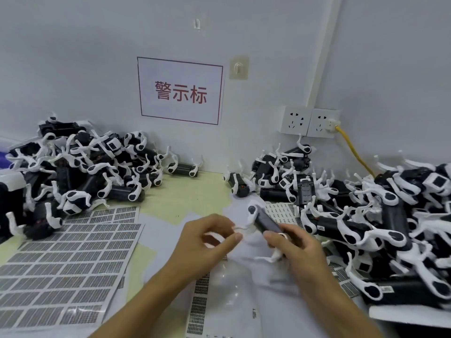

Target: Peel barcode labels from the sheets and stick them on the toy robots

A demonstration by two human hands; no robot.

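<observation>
My right hand (296,250) grips a black-and-white toy robot (264,222) at its near end, holding it tilted above the table with its dark body pointing up and left. My left hand (207,239) is just left of it, fingers curled, thumb and forefinger pinching at one of the robot's thin white legs (240,227); whether a label is between them is too blurred to tell. Barcode label sheets (66,262) lie flat at the lower left. Another partly used sheet (202,303) lies under my forearms.
A pile of toy robots (80,164) fills the back left and a larger pile (380,215) the right side. A label sheet (280,213) lies by the right pile. Wall sockets (310,123) with a yellow cable (353,152) sit at the back right.
</observation>
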